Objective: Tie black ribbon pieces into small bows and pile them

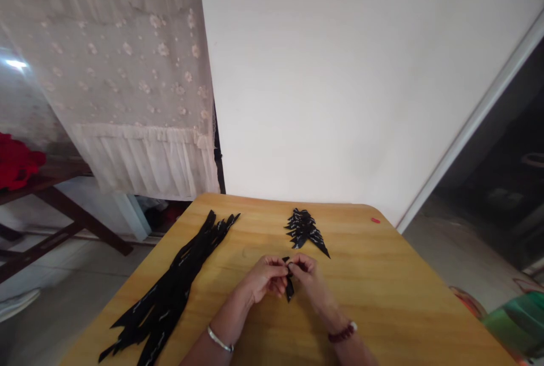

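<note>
Between my two hands, above the front middle of the table, is a short black ribbon [289, 291] with one end hanging down. My left hand [268, 276] pinches it from the left, thumb and forefinger pressed together. From the right, my right hand [304, 269] grips the same ribbon with bent fingertips; the fold between the fingers is mostly hidden. Just beyond my hands lies a pile of black ribbon bows [302, 226] with white print. A bundle of long black ribbon strips [174, 292] stretches along the left side of the table.
The wooden table [382, 286] stands against a white wall panel [340, 83]. Near its far right corner lies a small red object [375, 220]. A lace curtain [144, 83] hangs at the left, beside a dark wooden stand [63, 207] with red cloth [19, 162]. Something green [518, 320] is at lower right.
</note>
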Demonstrator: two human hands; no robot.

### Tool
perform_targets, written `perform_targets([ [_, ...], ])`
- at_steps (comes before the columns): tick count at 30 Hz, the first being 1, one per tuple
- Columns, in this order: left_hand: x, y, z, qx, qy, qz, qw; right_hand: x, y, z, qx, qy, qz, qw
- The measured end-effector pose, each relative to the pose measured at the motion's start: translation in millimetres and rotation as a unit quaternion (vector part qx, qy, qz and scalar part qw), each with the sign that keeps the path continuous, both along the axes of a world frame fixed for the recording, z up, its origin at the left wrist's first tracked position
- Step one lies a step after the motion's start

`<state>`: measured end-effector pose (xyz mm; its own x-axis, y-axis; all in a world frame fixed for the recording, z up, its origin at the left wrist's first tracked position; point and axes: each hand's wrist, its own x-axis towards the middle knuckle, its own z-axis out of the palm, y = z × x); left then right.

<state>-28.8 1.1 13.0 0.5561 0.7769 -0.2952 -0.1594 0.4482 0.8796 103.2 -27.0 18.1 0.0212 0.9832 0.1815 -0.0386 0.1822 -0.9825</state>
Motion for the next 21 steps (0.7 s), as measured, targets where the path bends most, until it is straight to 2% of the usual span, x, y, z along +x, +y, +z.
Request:
perform_targets([
  [4, 5.2, 1.1, 0.4, 0.089, 0.111, 0.057, 0.988, 2.5, 3.6, -5.0, 0.018, -0.046, -0.035, 0.998],
  [7, 6.7, 4.2, -2.7, 0.195, 0.172, 0.11, 0.959, 4.6, 6.1, -9.9, 0.019, -0.069, -0.04, 0.997],
  [11, 5.1, 5.7, -2.9, 0.286, 0.221, 0.113, 0.926, 5.3, 6.3, -10.9, 0.027, -0.088, -0.035, 0.995],
  [17, 5.2, 0.7, 2.0, 0.26, 0.227, 0.073, 0.936, 3.2, 3.3, -8.3, 0.041, -0.103, -0.027, 0.994],
  [21, 9.4, -2.5, 0.5, 0.189, 0.175, 0.059, 0.964, 1.2, 3.5, -12.2, 0.065, -0.143, -0.058, 0.986],
])
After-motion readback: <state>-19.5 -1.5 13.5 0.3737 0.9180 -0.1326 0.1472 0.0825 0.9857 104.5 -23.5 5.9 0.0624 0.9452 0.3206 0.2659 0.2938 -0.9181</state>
